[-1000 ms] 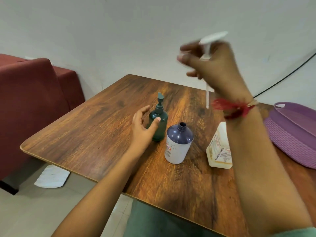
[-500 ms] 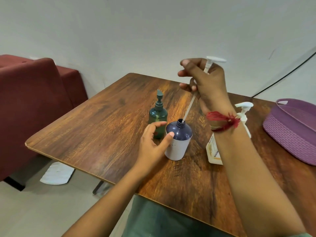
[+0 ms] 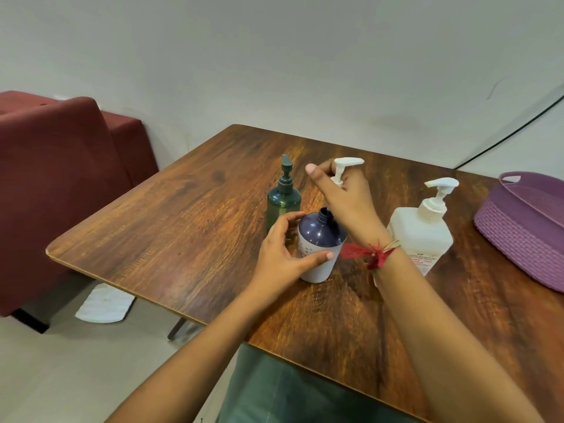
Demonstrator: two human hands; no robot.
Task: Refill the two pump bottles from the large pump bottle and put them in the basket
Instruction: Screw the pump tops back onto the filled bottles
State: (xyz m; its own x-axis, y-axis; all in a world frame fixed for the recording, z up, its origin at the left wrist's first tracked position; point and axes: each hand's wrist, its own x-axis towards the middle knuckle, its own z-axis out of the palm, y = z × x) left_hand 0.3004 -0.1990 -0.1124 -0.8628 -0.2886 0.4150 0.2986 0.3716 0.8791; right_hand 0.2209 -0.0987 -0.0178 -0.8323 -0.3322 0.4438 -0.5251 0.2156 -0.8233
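A dark blue bottle (image 3: 319, 244) with a white label stands near the middle of the wooden table (image 3: 183, 227), and its neck is uncapped. My left hand (image 3: 282, 254) grips its side with thumb and fingers. My right hand (image 3: 346, 198) pinches a white pump head (image 3: 343, 167) just above the neck; the tube below is hidden behind the hand. A green pump bottle (image 3: 283, 199) stands just behind the blue one. The large white pump bottle (image 3: 422, 230) stands to the right. A purple basket (image 3: 518, 236) sits at the right edge.
A dark red sofa (image 3: 61, 178) stands left of the table against the pale wall. A white sheet (image 3: 103, 305) lies on the floor under the table's left edge. A black cable (image 3: 512, 132) runs along the wall at the right.
My right hand has come down with the white pump, from high above the table to just over the blue bottle's neck. My left hand left the green bottle and took the blue one.
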